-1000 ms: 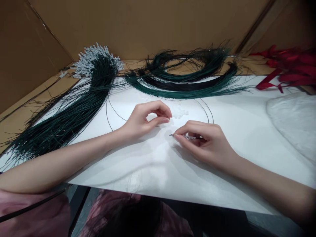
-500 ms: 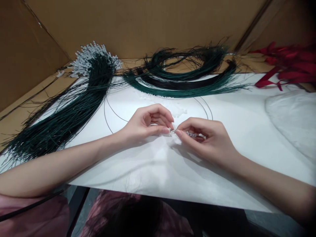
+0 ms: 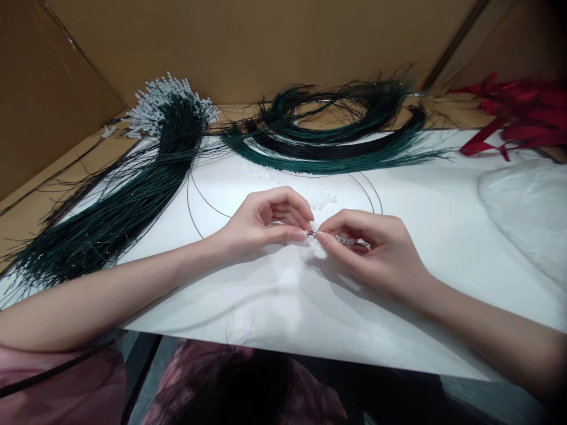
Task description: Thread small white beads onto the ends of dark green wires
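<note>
My left hand (image 3: 266, 221) and my right hand (image 3: 367, 251) meet fingertip to fingertip at the middle of a white sheet (image 3: 274, 295). The right hand pinches a thin dark wire (image 3: 374, 198) whose end carries small white beads, and the wire loops away behind it. Thumb and forefinger of the left hand are pinched at the wire's tip, on something too small to name. A small heap of white beads (image 3: 322, 200) lies just beyond my fingers.
A long bundle of dark green wires (image 3: 119, 206) with white bead tips (image 3: 166, 106) lies at the left. A coil of green and black wires (image 3: 336, 136) lies at the back. Red ribbons (image 3: 514, 118) sit far right, a translucent bag (image 3: 527, 212) below them. Cardboard walls stand behind.
My left hand moved right and down from the bead heap to meet the wire's tip held by my right hand. The right hand shifted slightly toward it.
</note>
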`<state>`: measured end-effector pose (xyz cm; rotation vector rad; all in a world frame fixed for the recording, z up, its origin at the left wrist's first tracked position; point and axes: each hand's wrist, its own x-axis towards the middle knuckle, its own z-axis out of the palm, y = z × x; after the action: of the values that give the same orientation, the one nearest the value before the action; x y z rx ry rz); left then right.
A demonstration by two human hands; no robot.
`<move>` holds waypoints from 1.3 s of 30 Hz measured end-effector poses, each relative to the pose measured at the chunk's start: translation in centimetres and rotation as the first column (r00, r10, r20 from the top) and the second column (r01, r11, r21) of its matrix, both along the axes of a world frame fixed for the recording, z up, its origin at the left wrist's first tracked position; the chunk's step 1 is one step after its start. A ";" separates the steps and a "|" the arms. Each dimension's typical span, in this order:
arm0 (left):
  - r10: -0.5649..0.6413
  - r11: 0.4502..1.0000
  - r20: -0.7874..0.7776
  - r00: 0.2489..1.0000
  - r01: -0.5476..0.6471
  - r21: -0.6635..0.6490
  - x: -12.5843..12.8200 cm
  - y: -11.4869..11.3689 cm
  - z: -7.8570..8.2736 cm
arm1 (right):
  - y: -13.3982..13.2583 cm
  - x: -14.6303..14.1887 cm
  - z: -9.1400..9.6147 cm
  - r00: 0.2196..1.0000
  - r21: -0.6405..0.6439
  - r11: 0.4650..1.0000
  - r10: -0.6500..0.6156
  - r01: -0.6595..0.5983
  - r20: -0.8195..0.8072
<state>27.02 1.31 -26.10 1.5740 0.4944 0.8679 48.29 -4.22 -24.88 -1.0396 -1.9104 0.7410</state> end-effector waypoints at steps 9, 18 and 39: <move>0.026 0.999 -0.027 0.999 -0.025 0.035 0.0 -0.1 0.0 | 0.0 0.0 0.1 1.000 -0.008 1.000 0.000 0.000 0.002; 0.023 0.999 0.000 1.000 -0.022 0.049 -0.1 0.0 -0.1 | 0.0 0.0 0.1 1.000 -0.009 1.000 0.008 -0.008 0.002; 0.056 0.998 -0.012 0.998 -0.056 0.032 0.0 0.0 0.0 | -0.1 0.0 0.1 0.999 0.005 1.000 0.008 -0.008 0.035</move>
<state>27.04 1.32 -26.07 1.6025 0.5386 0.9123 48.26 -4.34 -24.75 -1.0491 -1.9464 0.7268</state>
